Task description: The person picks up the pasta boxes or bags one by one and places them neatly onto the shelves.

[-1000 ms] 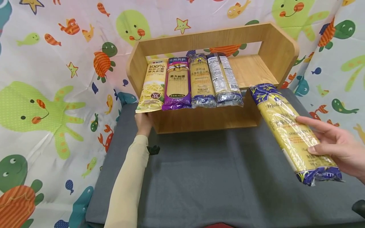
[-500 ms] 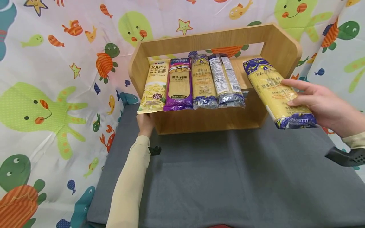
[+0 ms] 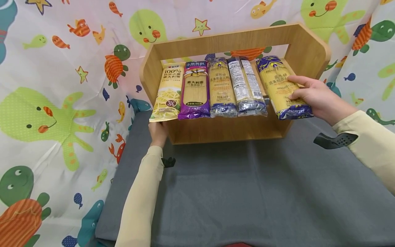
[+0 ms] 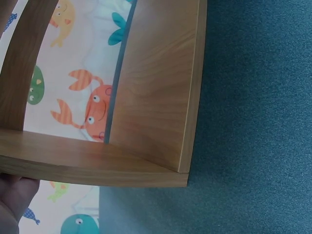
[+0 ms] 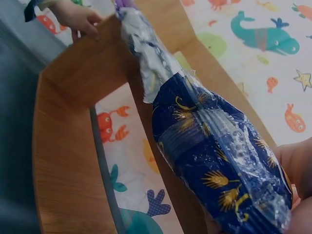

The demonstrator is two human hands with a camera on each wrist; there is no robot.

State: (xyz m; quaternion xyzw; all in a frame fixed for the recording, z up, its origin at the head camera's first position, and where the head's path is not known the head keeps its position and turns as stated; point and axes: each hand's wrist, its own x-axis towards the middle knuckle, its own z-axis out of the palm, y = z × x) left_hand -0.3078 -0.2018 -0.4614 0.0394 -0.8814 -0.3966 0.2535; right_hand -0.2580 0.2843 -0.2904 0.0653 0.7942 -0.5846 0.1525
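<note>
In the head view, my right hand (image 3: 321,99) grips a yellow spaghetti pack (image 3: 276,80) with dark blue ends, thumb and index finger on its front. The pack slants over the right end of a wooden shelf's (image 3: 213,132) upper board, its lower end sticking out past the front edge. In the right wrist view, its blue crimped end (image 5: 195,141) fills the middle. My left hand (image 3: 158,133) holds the shelf's left side panel below a yellow noodle pack (image 3: 168,92); the left wrist view shows part of the hand (image 4: 17,195) at the panel's edge.
Beside the yellow noodle pack lie a purple pasta pack (image 3: 193,91), another spaghetti pack (image 3: 221,89) and a silver-and-white pack (image 3: 246,85). The shelf stands on a grey cloth-covered table (image 3: 216,192). A curtain printed with sea animals (image 3: 61,113) hangs behind and at the sides.
My right hand has carried the spaghetti pack left and up, from in front of the shelf's right side to over its upper board. The left hand keeps its place on the side panel.
</note>
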